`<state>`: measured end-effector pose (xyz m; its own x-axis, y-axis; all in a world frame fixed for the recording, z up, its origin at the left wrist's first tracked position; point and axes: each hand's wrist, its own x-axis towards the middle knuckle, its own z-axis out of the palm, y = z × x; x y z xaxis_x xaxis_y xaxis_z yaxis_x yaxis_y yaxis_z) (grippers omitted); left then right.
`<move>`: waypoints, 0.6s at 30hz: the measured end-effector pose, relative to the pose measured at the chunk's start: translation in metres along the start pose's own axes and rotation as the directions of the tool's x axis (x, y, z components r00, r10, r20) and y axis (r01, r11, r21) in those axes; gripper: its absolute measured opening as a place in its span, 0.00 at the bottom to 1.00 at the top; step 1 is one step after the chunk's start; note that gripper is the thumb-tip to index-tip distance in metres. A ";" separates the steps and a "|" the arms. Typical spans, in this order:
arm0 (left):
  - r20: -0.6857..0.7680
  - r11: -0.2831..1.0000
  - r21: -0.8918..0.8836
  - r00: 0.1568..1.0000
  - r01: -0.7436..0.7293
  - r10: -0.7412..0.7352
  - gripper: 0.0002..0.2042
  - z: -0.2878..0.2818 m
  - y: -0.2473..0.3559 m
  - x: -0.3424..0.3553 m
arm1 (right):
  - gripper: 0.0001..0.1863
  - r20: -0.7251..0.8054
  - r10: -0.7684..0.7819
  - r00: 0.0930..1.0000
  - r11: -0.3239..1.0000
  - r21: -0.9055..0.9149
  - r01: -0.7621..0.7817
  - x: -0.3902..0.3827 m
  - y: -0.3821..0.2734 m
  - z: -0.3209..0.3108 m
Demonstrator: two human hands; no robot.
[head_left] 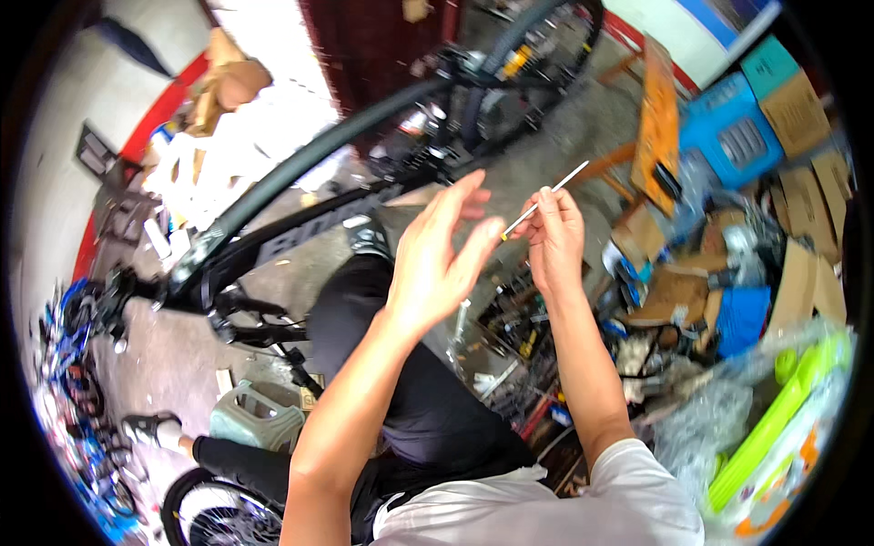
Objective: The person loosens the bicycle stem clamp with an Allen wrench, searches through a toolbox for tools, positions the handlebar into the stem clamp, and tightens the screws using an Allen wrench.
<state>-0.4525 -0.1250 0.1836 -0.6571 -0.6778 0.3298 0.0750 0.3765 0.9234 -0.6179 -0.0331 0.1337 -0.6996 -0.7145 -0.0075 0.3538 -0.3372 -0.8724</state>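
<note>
Clutter [73, 364]: blue and dark items crowd the far left edge; blurred, kinds not separable.
Wheel [223, 526]: spoked, partly shown at lower left; whether it belongs to another machine cannot be told.
Stool [255, 414]: pale plastic, on the floor, below the near end of the bike.
Bike [314, 155]: dark frame, set diagonally from left to upper middle. A wheel is in place at its far end; no wheel shows on the near end. Neither hand visibly grips it.
Left hand [432, 264]: raised in front of the bike in this view. Fingers extended and thumb spread well apart; nothing held. Thumb lies just beside the yellow end of the rod; contact cannot be told.
Rod [566, 179]: thin, white, yellow at its lower end. Position: held in the air between the hands, tilted, white end up and to the right.
Right hand [558, 238]: fingers closed in a pinch on the rod, between its two ends.
Done: rod is off the floor and secured in one hand.
Left to do: rod not visibly seated in or on any part; any fitting or application appears outstanding. Completion of the bike itself cannot be judged.
Tools [519, 332]: heaped on the floor below the hands; individual pieces unclear.
Cartons [806, 214]: brown, stacked at far right.
</note>
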 end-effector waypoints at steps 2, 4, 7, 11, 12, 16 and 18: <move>-0.097 0.992 0.101 0.991 -0.079 0.089 0.37 -0.049 0.028 -0.028 | 0.11 0.127 -0.088 0.988 0.996 0.020 0.086 0.003 -0.017 0.067; -0.170 0.973 0.208 0.976 -0.098 0.134 0.38 -0.086 0.044 -0.061 | 0.10 0.289 -0.134 0.948 0.991 0.067 0.119 -0.003 -0.034 0.124; -0.341 0.924 0.382 0.927 -0.018 0.159 0.30 -0.132 0.076 -0.106 | 0.09 0.524 -0.073 0.848 0.992 0.130 0.005 -0.029 -0.039 0.201; -0.758 0.989 0.093 0.653 0.115 -0.005 0.18 -0.165 0.092 -0.183 | 0.08 0.798 0.111 0.592 0.983 0.001 -0.186 -0.089 -0.007 0.287; -0.829 0.994 0.053 0.559 0.093 -0.008 0.17 -0.174 0.104 -0.195 | 0.08 0.856 0.159 0.492 0.983 -0.092 -0.157 -0.098 -0.003 0.301; -0.969 0.997 0.054 0.240 -0.053 0.065 0.14 -0.220 0.125 -0.256 | 0.08 0.990 0.132 -0.043 0.833 -0.087 0.547 -0.113 -0.011 0.361; -0.985 0.994 0.089 0.145 -0.068 0.098 0.13 -0.244 0.130 -0.273 | 0.09 0.988 -0.154 -0.036 0.641 0.127 0.757 -0.107 -0.001 0.381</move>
<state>-0.0801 -0.0455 0.2614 0.6506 -0.6830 0.3321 0.0526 0.4767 0.8775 -0.3070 -0.1896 0.3212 0.5837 -0.5281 0.6168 -0.2238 -0.8348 -0.5031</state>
